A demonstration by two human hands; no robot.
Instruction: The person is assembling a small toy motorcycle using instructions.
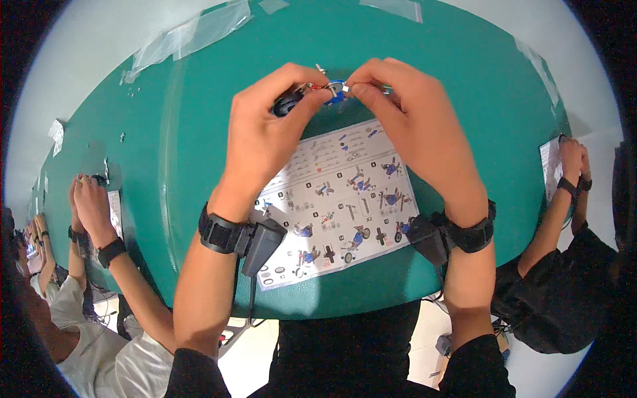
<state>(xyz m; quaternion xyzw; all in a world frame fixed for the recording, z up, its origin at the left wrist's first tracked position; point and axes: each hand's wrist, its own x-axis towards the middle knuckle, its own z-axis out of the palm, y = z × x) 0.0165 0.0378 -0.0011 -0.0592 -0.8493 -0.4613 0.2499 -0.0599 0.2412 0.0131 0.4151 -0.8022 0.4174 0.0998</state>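
Observation:
Over the table, my left hand (262, 126) pinches a partly built model motorcycle with thumb and forefinger. Its blue body (338, 97) shows between my hands, and a black wheel (286, 105) lies behind the left fingers. My right hand (421, 116) is closed at the model's right side. Thumb and forefinger there grip a small pale piece (346, 88), right against the blue body; its exact kind is too small to tell. Below my hands lies a printed instruction sheet (312, 249) with pictures of motorcycle building steps.
The green table (199, 132) has clear plastic bags (192, 36) along its far left edge and another bag (395, 9) at the far side. Small loose parts (122, 137) lie at the left. People work on either side, a co-worker's hands (93, 205) at the left.

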